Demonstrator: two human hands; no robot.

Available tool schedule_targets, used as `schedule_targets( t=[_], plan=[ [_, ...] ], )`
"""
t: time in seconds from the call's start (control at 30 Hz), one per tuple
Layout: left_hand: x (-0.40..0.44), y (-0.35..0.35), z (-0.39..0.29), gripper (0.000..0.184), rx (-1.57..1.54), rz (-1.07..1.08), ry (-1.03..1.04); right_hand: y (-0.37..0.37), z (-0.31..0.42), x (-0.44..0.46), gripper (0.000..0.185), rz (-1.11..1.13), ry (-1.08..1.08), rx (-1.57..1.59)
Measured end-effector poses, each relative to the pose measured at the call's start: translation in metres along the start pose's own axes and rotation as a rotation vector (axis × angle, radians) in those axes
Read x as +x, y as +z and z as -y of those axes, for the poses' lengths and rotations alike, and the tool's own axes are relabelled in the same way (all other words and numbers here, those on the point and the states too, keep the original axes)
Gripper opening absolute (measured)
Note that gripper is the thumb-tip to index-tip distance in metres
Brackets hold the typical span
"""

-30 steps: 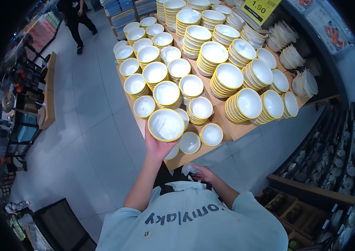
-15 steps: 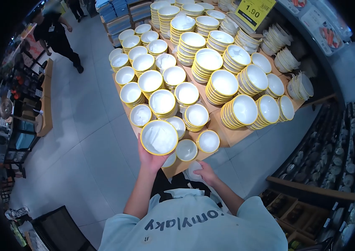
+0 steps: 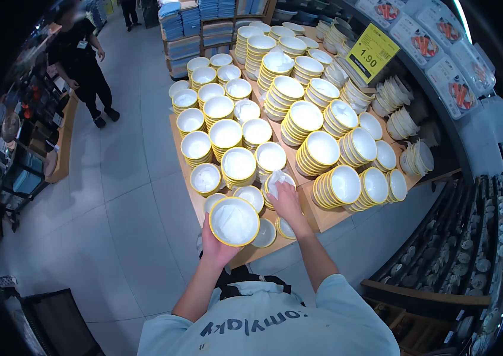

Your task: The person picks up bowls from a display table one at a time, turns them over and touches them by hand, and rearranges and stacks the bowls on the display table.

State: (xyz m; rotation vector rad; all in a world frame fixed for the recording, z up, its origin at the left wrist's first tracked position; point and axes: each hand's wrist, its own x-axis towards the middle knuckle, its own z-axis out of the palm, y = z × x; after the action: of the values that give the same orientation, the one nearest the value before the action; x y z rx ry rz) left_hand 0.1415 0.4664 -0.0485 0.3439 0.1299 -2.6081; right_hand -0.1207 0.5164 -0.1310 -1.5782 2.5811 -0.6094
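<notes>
My left hand point(image 3: 219, 246) is wrapped round the side of a white bowl with a yellow rim point(image 3: 234, 222), held tilted at the table's near left corner. White crumpled wrapping lies inside this bowl. My right hand point(image 3: 285, 199) is closed on a piece of white wrapping point(image 3: 277, 179) over a stack of smaller bowls, which it partly hides. Around both hands stand many stacks of yellow-rimmed white bowls, such as one stack point(image 3: 239, 164) just beyond the held bowl.
A yellow price sign point(image 3: 372, 53) rises over the stacks. Packaged goods point(image 3: 459, 89) line the right side. A person in dark clothes point(image 3: 83, 65) stands in the left aisle. Shelves of small items point(image 3: 441, 243) curve along the right. A dark chair point(image 3: 61, 323) is at lower left.
My right hand has moved from beside my body up and forward over the bowls with the wrapping. My left hand still holds the bowl. The person in the aisle has come nearer.
</notes>
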Motion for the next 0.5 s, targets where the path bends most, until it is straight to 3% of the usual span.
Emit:
schedule_targets(
  t=[0.17, 0.27, 0.37, 0.43, 0.5],
  plan=[
    [-0.015, -0.018, -0.013, 0.078, 0.003, -0.012, 0.04, 0.012, 0.0, 0.001, 0.046, 0.063, -0.033, -0.114],
    [-0.019, -0.017, -0.019, 0.078, 0.033, -0.014, 0.053, 0.004, 0.006, 0.007, 0.047, 0.134, 0.083, -0.034],
    [-0.021, -0.019, -0.024, 0.078, 0.044, -0.039, 0.071, -0.018, 0.016, 0.005, 0.043, -0.029, 0.141, -0.004],
    [-0.02, -0.018, -0.027, 0.079, 0.049, -0.046, 0.078, -0.035, 0.018, -0.002, 0.033, -0.286, 0.081, 0.109],
    [-0.021, -0.013, -0.028, 0.078, 0.011, -0.058, 0.069, -0.059, 0.029, -0.01, 0.028, -0.36, 0.054, 0.151]
  ],
)
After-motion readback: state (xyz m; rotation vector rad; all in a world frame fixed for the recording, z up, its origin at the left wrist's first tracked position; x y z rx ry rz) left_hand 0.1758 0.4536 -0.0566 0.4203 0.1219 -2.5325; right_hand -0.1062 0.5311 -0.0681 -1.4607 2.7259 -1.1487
